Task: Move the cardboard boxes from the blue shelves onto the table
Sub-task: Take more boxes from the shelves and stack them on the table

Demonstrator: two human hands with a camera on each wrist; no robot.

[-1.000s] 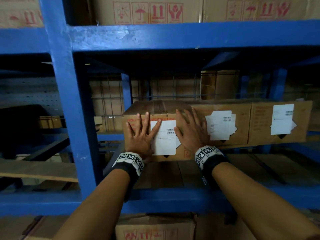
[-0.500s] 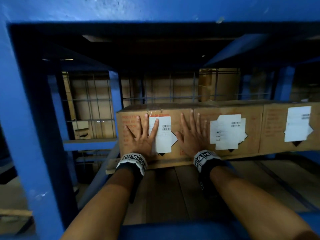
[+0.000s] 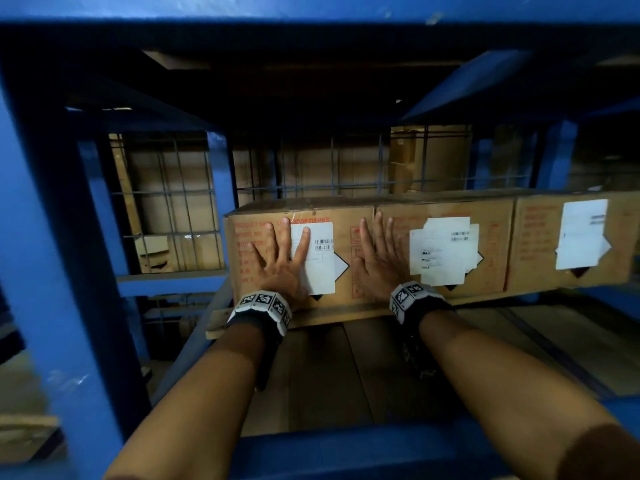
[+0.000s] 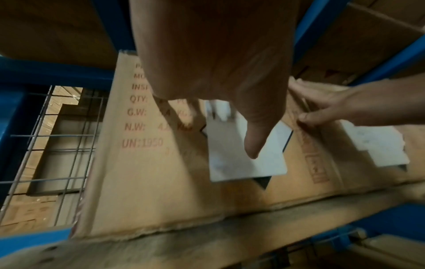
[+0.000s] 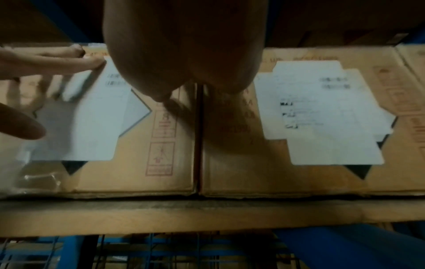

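Three cardboard boxes with white labels stand in a row deep on the wooden shelf board (image 3: 346, 368). Both my hands lie flat, fingers straight, against the front of the left box (image 3: 244, 289). My left hand (image 3: 280, 261) covers part of its label. My right hand (image 3: 377, 261) lies across the seam between that box and the middle box (image 3: 491, 244). In the left wrist view my left hand (image 4: 218, 72) presses the left box (image 4: 142, 172), with my right hand (image 4: 345, 105) beside it. In the right wrist view my right hand (image 5: 184, 45) sits above the seam.
The third box (image 3: 533, 254) closes the row on the right. A blue upright (image 3: 52, 271) stands close on the left and a blue front beam (image 3: 346, 455) crosses under my forearms. Wire mesh (image 3: 173, 202) backs the bay, with more cartons behind it.
The left box stood forward of its neighbours and now sits flush with them. My hands stayed flat on its front while my head leaned into the bay.
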